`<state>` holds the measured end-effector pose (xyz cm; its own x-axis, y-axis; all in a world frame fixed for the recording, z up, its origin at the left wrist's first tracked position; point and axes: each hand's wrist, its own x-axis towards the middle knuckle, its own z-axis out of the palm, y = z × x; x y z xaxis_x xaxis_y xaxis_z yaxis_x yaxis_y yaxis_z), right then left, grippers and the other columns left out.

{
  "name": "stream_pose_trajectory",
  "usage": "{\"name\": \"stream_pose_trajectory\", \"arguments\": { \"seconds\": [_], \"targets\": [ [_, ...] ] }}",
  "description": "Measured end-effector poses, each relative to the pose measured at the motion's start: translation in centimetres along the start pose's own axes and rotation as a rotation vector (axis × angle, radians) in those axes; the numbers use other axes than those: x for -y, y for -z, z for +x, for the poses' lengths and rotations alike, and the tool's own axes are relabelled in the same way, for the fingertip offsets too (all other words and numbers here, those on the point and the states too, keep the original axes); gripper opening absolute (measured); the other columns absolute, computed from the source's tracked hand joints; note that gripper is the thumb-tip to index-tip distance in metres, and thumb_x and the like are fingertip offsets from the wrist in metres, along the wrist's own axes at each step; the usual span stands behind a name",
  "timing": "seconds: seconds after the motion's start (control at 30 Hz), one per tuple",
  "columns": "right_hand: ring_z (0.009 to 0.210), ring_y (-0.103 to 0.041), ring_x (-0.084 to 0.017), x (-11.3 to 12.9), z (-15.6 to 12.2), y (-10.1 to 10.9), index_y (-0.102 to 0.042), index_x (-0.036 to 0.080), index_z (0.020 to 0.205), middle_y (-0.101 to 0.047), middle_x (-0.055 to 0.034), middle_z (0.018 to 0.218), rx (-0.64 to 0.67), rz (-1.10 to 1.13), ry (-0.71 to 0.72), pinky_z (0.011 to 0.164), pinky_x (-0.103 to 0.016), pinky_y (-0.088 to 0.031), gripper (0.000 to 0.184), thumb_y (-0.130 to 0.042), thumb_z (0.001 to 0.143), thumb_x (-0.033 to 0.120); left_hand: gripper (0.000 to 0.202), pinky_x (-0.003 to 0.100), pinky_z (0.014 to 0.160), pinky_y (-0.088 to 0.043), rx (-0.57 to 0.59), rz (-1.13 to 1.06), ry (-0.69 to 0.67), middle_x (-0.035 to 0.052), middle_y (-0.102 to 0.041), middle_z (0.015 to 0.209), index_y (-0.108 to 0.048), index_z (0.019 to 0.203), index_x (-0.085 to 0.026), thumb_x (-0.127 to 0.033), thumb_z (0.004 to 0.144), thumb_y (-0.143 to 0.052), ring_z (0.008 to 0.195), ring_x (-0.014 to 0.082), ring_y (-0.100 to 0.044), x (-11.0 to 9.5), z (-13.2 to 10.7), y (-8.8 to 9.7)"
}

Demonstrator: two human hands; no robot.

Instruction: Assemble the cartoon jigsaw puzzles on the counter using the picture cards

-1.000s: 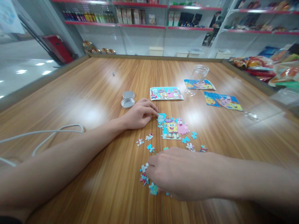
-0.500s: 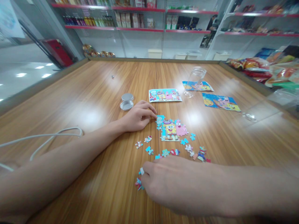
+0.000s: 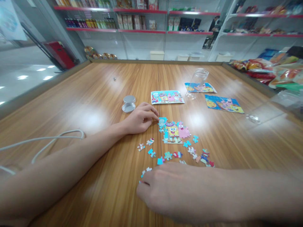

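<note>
A partly joined cartoon jigsaw puzzle (image 3: 174,130) lies on the wooden table. My left hand (image 3: 142,118) rests at its upper left edge, fingers loosely bent and apart, fingertips touching the border. Lower down, my right hand (image 3: 161,189) is curled palm-down over loose pieces. Its fingertips are mostly hidden; small blue and red bits show beside them, and I cannot tell whether they are gripped. Just above that hand are a blue-and-pink piece (image 3: 160,160) and white pieces (image 3: 146,171). More loose pieces, such as a light blue one (image 3: 187,143), lie around the puzzle.
Behind the puzzle lies a cartoon picture card (image 3: 167,97). Two blue cards (image 3: 224,103) sit to its right, one near a clear jar (image 3: 200,77). Round metal lids (image 3: 128,107) are beyond my left hand. A white cable (image 3: 59,135) runs at left.
My right hand has moved slightly down and left, covering the small pile of pieces and uncovering others above it. My left hand stays in place.
</note>
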<state>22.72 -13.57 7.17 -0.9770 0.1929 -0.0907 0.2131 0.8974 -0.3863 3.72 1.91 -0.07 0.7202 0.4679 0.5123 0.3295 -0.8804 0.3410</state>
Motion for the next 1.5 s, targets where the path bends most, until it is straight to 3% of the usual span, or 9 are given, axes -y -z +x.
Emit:
{"name": "stream_pose_trajectory", "arguments": {
  "seconds": [0.3,0.67,0.93,1.1,1.17,1.23,1.3,1.4,1.5],
  "targets": [
    [0.063,-0.054,-0.013,-1.2,0.2,-0.1,-0.066,0.017,0.094,-0.064,-0.0016,0.083,-0.013,-0.078,-0.017,0.045,-0.030,-0.021,0.007,-0.060,0.091,0.013,0.033,0.041,0.095,-0.050,-0.003,-0.001,-0.002,0.0044,-0.071,0.105,-0.077,0.096,-0.023,-0.003,0.082,-0.055,0.103,0.0212,-0.061,0.0,0.1,0.1],
    [0.062,-0.056,-0.017,-0.2,0.6,-0.4,-0.066,0.019,0.097,-0.061,-0.0029,0.082,0.001,-0.144,0.054,0.039,-0.030,-0.014,0.011,-0.056,0.096,0.022,0.033,0.042,0.095,-0.049,-0.007,0.000,-0.014,0.0060,-0.071,0.105,-0.077,0.095,-0.021,-0.001,0.082,-0.054,0.102,0.0216,-0.060,-0.1,0.1,0.0],
    [0.064,-0.058,-0.018,0.5,1.0,-1.1,-0.067,0.012,0.099,-0.065,-0.0054,0.088,-0.018,-0.102,0.109,0.042,-0.034,-0.025,0.012,-0.057,0.093,0.015,0.036,0.043,0.096,-0.049,-0.002,0.013,0.006,0.0054,-0.070,0.107,-0.077,0.097,-0.022,0.000,0.080,-0.055,0.104,0.0220,-0.060,0.1,0.0,0.1],
    [0.064,-0.058,-0.014,-0.3,1.0,0.4,-0.069,0.012,0.096,-0.071,-0.0039,0.083,0.047,0.059,0.118,0.044,-0.029,-0.030,0.012,-0.068,0.084,0.013,0.035,0.043,0.095,-0.049,-0.029,0.017,0.024,0.0052,-0.071,0.105,-0.077,0.098,-0.023,-0.002,0.083,-0.054,0.101,0.0213,-0.061,-0.1,0.1,0.1],
    [0.073,-0.063,-0.014,-2.3,0.9,1.2,-0.071,0.013,0.099,-0.074,-0.0034,0.086,-0.085,0.195,0.023,0.055,-0.026,-0.039,0.017,-0.069,0.082,0.010,0.034,0.043,0.095,-0.049,-0.052,0.023,0.044,0.0051,-0.071,0.103,-0.077,0.098,-0.022,-0.003,0.083,-0.053,0.100,0.0210,-0.061,-0.1,0.1,0.1],
    [0.076,-0.065,-0.011,-5.3,0.7,1.8,-0.073,0.014,0.092,-0.075,-0.0020,0.086,-0.425,0.308,-0.221,0.067,-0.024,-0.044,0.008,-0.068,0.086,0.012,0.031,0.042,0.095,-0.049,-0.069,0.029,0.057,0.0049,-0.072,0.102,-0.077,0.095,-0.021,-0.004,0.083,-0.055,0.098,0.0208,-0.061,-0.1,0.1,0.1],
    [0.074,-0.064,-0.012,-8.8,0.5,1.9,-0.075,0.017,0.088,-0.075,-0.0001,0.083,-0.668,0.327,-0.425,0.069,-0.025,-0.045,0.005,-0.073,0.084,0.017,0.026,0.041,0.094,-0.049,-0.075,0.033,0.055,0.0047,-0.072,0.101,-0.076,0.090,-0.020,-0.005,0.082,-0.056,0.097,0.0206,-0.061,0.0,0.1,-0.1],
    [0.073,-0.065,-0.013,-13.1,0.3,1.2,-0.078,0.017,0.085,-0.076,-0.0010,0.079,-0.748,0.305,-0.561,0.072,-0.027,-0.046,0.005,-0.075,0.080,0.018,0.025,0.040,0.093,-0.049,-0.088,0.045,0.063,0.0048,-0.072,0.099,-0.075,0.090,-0.018,-0.005,0.082,-0.055,0.097,0.0209,-0.061,0.3,0.1,-0.3],
    [0.078,-0.068,-0.015,-14.9,0.2,0.3,-0.078,0.017,0.089,-0.077,-0.0034,0.085,-0.773,0.229,-0.583,0.076,-0.028,-0.048,0.009,-0.071,0.084,0.018,0.026,0.040,0.092,-0.050,-0.095,0.059,0.091,0.0053,-0.073,0.100,-0.074,0.099,-0.018,-0.006,0.083,-0.057,0.097,0.0214,-0.062,0.3,0.1,-0.4]
  ]
}}
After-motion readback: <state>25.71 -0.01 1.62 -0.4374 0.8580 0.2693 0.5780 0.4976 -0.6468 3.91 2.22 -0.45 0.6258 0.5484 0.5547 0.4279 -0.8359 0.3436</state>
